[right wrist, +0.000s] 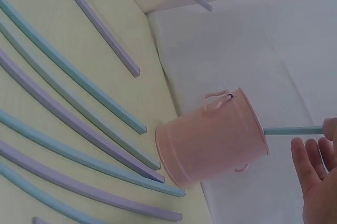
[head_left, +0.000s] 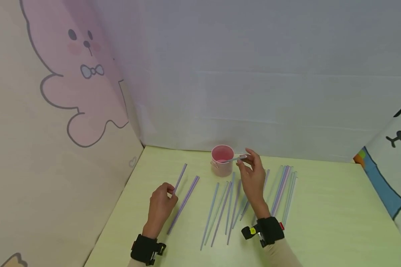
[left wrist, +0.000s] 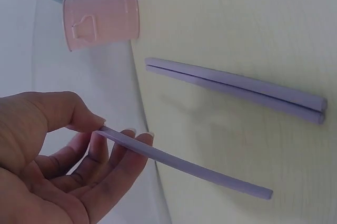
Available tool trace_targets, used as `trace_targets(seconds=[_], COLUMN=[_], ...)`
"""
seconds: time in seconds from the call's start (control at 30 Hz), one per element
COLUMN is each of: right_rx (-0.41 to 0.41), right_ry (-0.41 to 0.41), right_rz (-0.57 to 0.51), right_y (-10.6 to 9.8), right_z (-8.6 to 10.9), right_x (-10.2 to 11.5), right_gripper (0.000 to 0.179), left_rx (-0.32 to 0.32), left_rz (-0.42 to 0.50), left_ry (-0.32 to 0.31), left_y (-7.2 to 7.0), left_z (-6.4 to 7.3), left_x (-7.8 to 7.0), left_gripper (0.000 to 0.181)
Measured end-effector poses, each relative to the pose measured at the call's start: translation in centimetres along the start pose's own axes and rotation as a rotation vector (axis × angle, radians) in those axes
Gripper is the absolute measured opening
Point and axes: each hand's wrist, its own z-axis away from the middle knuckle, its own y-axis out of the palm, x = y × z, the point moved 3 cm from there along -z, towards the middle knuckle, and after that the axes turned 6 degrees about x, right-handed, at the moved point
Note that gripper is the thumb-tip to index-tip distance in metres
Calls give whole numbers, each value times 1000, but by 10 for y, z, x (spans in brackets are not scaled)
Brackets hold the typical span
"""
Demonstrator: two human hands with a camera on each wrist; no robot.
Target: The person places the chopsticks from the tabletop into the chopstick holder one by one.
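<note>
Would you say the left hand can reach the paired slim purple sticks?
Probably yes: nothing lies between the left hand and the paired slim purple sticks, though it pinches another purple stick.

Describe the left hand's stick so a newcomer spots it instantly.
On the yellowish table, find the pink bucket; left of it in the head view is the left hand. The purple stick it pinches is raised, whereas the two neighbouring purple sticks lie on the table.
</note>
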Motion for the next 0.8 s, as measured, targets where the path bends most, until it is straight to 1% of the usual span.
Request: trace_targets(seconds=[0.1, 0.2, 0.3, 0.37, 0.47, 0.57, 0.7, 0.8], right_rx=[-32, -93, -144, -156, -134, -99, -47, 31], right_ry=[34, 67, 75, 67, 54, 50, 42, 23], right_rz=[-31, -78, -90, -82, -84, -95, -113, -103], right_y=[-2, -2, 2, 5, 10, 16, 25, 34], right_z=[9, 19, 29, 34, 39, 42, 44, 46], right_x=[-5, -8, -14, -19, -23, -19, -10, -3], right_gripper=[48, 45, 41, 38, 35, 32, 31, 30], left_rx=[4, 9, 14, 15, 24, 23, 20, 24], left_rz=[28, 62, 91, 108, 131, 149, 151, 160], left_ry=[35, 67, 97, 121, 159, 217, 287, 327], left_y=[1, 2, 3, 5, 8, 13, 21, 26], left_z=[-1, -2, -5, -6, -8, -9, -5, -1], left_x=[-6, -14, -25, -32, -44, -52, -57, -59], left_gripper=[13, 14, 17, 18, 19, 19, 20, 21])
